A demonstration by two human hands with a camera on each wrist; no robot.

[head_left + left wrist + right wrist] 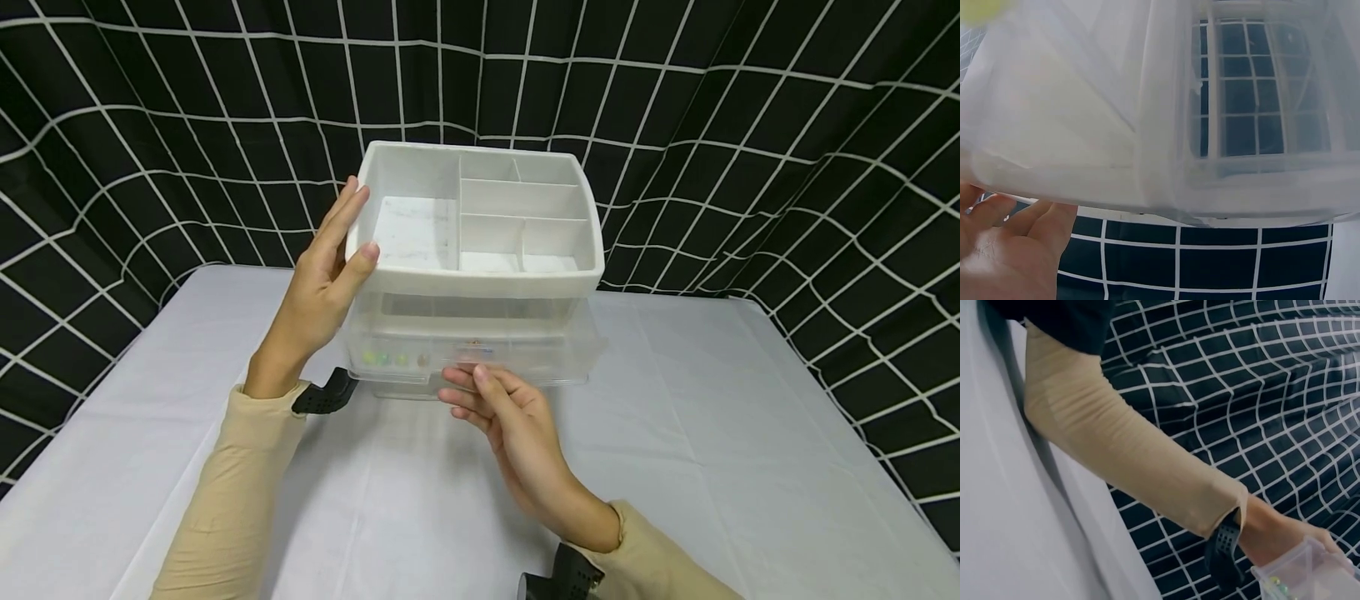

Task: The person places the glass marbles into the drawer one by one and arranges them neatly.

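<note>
A white plastic drawer organizer (480,283) with a compartmented open top stands on the table. Its clear drawer (525,358) is pulled partway out at the front, with small yellow and green pieces (384,359) seen at the left through the plastic. My left hand (318,283) rests along the organizer's left side, fingers straight, thumb over the top rim. In the left wrist view its fingers touch the wall. At the drawer's front lip, my right hand (517,425) pinches the edge between thumb and forefinger. The right wrist view does not show the right hand's fingers.
A white cloth (750,433) covers the table. Behind and at both sides hangs a black curtain with a white grid (675,92). Dark wrist straps (327,393) sit at both sleeve cuffs.
</note>
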